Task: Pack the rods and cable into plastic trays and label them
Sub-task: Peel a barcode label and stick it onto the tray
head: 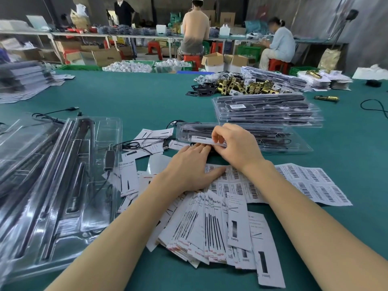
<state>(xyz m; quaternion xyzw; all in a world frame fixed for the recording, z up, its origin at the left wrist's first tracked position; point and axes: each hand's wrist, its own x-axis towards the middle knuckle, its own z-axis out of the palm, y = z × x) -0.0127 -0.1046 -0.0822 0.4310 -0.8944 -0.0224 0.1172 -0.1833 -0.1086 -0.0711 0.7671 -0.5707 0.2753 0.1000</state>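
A clear plastic tray (273, 141) packed with black rods and a cable lies just beyond my hands. My right hand (235, 143) pinches a white barcode label (202, 140) at the tray's near left edge. My left hand (189, 166) lies flat, fingers straight, on the sheet of barcode labels (315, 181), fingertips touching the label's lower edge. On the left sit open clear trays (69, 185) with black rods and a cable with a black adapter (109, 158).
A fan of printed paper cards (210, 227) lies under my forearms. A stack of packed trays (268, 112) stands behind, with brass lock parts (245, 86) further back. Loose black cables (136, 143) cross the green table (136, 95). People sit at benches in the background.
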